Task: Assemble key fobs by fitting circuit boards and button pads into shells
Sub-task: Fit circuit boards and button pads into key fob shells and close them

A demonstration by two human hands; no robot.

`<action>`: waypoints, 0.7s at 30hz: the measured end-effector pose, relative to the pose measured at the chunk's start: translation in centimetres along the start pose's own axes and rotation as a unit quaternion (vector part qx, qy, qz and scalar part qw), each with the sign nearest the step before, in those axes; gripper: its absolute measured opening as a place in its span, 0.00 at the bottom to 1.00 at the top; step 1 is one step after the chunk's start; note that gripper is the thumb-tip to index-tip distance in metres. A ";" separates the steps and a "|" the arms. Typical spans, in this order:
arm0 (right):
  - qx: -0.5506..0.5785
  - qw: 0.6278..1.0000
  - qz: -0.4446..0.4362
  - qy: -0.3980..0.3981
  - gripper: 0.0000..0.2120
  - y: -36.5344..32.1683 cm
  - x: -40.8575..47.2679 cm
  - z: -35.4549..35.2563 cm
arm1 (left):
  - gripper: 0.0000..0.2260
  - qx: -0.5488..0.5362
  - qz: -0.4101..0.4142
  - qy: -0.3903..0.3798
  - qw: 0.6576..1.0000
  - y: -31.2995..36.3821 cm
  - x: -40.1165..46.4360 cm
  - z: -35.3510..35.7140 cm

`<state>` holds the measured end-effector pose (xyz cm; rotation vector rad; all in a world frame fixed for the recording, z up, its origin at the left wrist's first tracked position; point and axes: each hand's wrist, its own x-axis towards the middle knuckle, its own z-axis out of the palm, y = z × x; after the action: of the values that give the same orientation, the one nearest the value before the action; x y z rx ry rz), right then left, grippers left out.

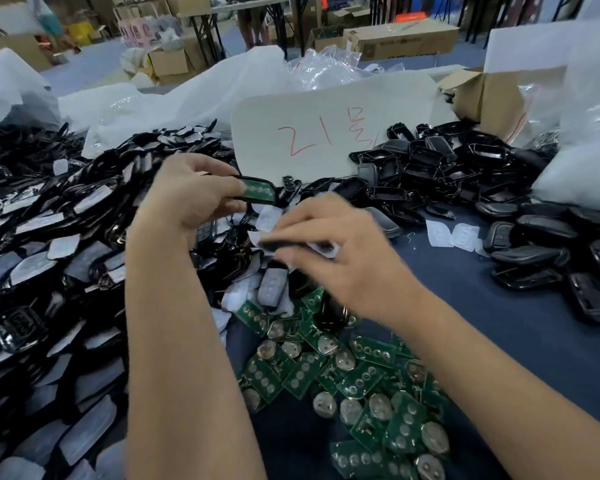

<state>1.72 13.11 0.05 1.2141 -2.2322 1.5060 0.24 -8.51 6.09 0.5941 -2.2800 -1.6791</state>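
My left hand (187, 195) grips a black key fob shell (257, 190) with a green circuit board seated in it, held above the table's middle. My right hand (343, 251) pinches a flat black shell part (293, 244), blurred, just below and right of the left hand. A heap of green circuit boards (354, 382) with round coin cells lies on the blue cloth under my forearms. A black shell with a grey button pad (272, 284) lies above the boards. White button pads (454, 235) lie to the right.
A large heap of black shells with white pads (49, 258) fills the left side. Another pile of black shells (465, 168) covers the right. A white card with red writing (326, 133) stands behind. Plastic bags and a cardboard box (478, 95) line the back.
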 end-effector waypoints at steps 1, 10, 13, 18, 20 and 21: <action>0.053 0.996 0.048 0.052 0.06 0.7 -0.4 -1.2 | 0.06 0.004 -0.007 -0.042 0.999 0.0 -0.1 1.1; 0.277 0.868 0.280 0.303 0.04 6.5 -3.9 -7.3 | 0.10 0.161 0.072 -0.311 0.934 0.0 -2.2 12.3; 0.287 0.858 0.283 0.319 0.04 6.6 -4.0 -7.1 | 0.10 0.189 0.102 -0.288 0.933 -0.7 -2.3 13.9; 0.279 0.861 0.283 0.318 0.13 6.6 -4.0 -7.1 | 0.10 0.036 0.101 -0.231 0.967 -1.2 -2.2 14.1; 0.292 0.858 0.282 0.315 0.13 6.6 -3.9 -7.0 | 0.07 -0.032 0.093 -0.271 0.958 -1.4 -2.4 14.2; 0.302 0.854 0.282 0.314 0.13 6.5 -3.9 -7.0 | 0.05 -0.042 0.098 -0.278 0.955 -1.5 -2.6 14.4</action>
<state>-2.29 22.01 -3.33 0.0178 -1.7533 2.4862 -3.41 4.54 0.32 -0.1521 -2.4946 -2.0141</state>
